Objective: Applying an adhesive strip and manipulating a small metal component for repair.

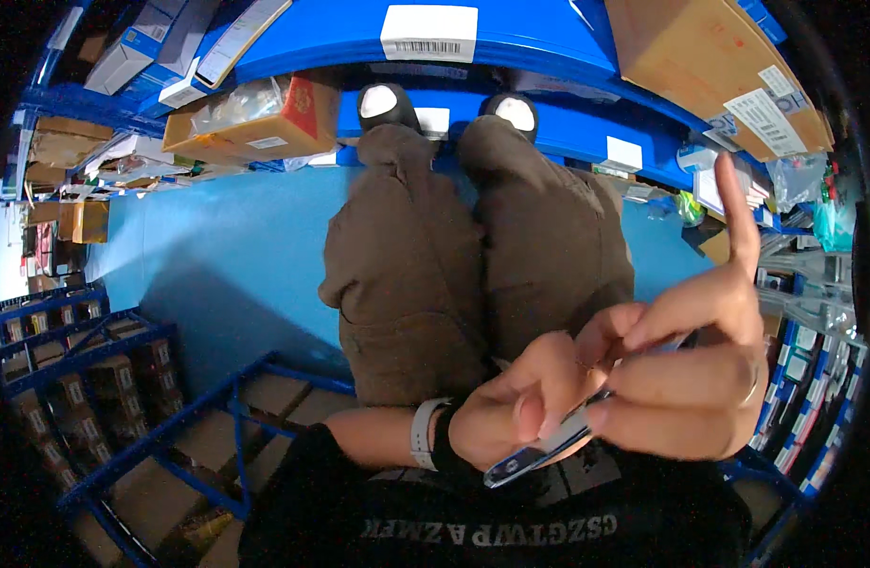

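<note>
Find at nine o'clock a brown cardboard box [91, 222] on crowded shelves; toward eight, stacked small cartons [123, 398] beyond a blue metal frame [203, 431]. Spot slim boxes [123, 62] between ten and eleven, then an open carton [194, 137] at ten, holding clear plastic wrapping [241, 106]. See blue floor [198, 227] below. Wear brown trousers [407, 246], running up to black shoes [421, 114] with white toes on either side of twelve, near a blue shelf [539, 43]. Wear a pale-banded watch [423, 435] near six.

Pinch with the left hand [506, 407], at five o'clock, a small flat thing [544, 448], dark blue and silver, lower end poking out toward six. Cannot tell its kind, with the upper part covered by fingers. Hold the right hand [700, 369] between three and four, bent fingers against that upper part, one finger stretched up toward two; cannot tell whether gripping or merely touching. Block part of the view toward three with this hand. Notice a big cardboard carton [700, 76] between one and two, clear bags [799, 180] at half past two, packed rows of small boxes [804, 379] near four.
</note>
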Available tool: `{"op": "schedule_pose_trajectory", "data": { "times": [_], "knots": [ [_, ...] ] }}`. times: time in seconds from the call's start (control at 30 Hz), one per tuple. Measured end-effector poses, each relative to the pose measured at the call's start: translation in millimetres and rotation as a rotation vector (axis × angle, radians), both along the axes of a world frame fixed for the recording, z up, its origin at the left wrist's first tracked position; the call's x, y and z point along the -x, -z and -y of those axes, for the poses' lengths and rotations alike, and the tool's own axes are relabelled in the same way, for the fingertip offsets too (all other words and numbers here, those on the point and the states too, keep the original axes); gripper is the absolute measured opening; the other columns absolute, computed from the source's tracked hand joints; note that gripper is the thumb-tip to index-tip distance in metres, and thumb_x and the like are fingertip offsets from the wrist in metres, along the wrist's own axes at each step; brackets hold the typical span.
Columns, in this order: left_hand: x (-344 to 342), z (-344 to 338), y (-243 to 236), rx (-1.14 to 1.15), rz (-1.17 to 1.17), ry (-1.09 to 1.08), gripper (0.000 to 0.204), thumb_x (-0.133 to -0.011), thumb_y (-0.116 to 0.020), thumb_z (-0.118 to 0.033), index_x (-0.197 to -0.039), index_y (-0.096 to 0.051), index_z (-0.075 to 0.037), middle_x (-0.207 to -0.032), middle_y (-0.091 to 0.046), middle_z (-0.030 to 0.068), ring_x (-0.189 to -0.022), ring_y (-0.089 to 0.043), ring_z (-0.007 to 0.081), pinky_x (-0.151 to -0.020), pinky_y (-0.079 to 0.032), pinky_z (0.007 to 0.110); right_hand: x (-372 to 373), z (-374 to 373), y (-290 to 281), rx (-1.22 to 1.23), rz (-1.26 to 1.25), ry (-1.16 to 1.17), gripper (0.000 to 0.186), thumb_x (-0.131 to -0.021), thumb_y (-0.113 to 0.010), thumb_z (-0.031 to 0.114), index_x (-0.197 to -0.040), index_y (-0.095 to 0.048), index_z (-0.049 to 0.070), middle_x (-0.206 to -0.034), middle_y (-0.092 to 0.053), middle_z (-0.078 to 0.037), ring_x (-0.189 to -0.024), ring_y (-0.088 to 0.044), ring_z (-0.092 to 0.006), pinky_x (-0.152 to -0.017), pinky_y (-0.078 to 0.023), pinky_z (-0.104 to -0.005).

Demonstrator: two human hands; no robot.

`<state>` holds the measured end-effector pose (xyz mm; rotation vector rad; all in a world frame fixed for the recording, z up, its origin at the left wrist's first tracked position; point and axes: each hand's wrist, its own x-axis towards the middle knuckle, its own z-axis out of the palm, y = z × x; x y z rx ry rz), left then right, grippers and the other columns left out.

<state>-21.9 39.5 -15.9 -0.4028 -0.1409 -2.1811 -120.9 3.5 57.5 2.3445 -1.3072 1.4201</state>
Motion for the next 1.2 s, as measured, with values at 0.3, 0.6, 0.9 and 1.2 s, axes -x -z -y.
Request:
{"op": "schedule_pose_trajectory", "data": {
  "times": [0.3,0.6,0.9,1.2],
  "knots": [
    [-12,9,-3,0.044,0.011,0.110,0.017,-0.087,-0.051,-0.032,-0.082,-0.049,-0.015,-0.138,-0.016,0.0175,-0.123,-0.021,0.0293,-0.099,-0.013,0.039,-5,-2,15,0.076,0.135,-0.009,0.025,-0.051,-0.067,0.002,-0.056,-0.049,0.018,-0.056,-0.038,0.008,-0.049,-0.040,-0.0090,-0.089,-0.027,-0.0692],
    [-6,8,0,0.068,-0.025,-0.038,0.019,-0.088,-0.051,-0.033,-0.080,-0.050,-0.016,-0.140,-0.011,0.0213,-0.127,-0.014,0.0325,-0.102,-0.008,0.042,-15,-3,30,0.174,0.176,0.164,0.027,-0.067,-0.062,0.015,-0.058,-0.037,0.019,-0.054,-0.025,0.005,-0.047,-0.030,-0.0085,-0.090,-0.029,-0.0668],
    [7,4,1,0.071,-0.021,-0.308,0.020,-0.087,-0.051,-0.034,-0.076,-0.052,-0.018,-0.141,-0.005,0.0274,-0.132,0.000,0.0393,-0.106,0.001,0.045,-12,-5,23,0.119,0.190,0.169,0.025,-0.057,-0.063,0.008,-0.056,-0.039,0.017,-0.053,-0.030,0.004,-0.046,-0.033,-0.0098,-0.089,-0.030,-0.0680],
    [-12,18,-9,0.192,0.273,-0.322,0.025,-0.086,-0.050,-0.042,-0.072,-0.053,-0.022,-0.142,-0.002,0.0249,-0.132,0.003,0.0399,-0.105,0.004,0.051,-2,-15,5,-0.131,0.202,0.000,0.015,-0.057,-0.065,0.008,-0.059,-0.053,0.017,-0.058,-0.044,0.006,-0.051,-0.043,-0.0102,-0.091,-0.027,-0.0674]
  ]
}}
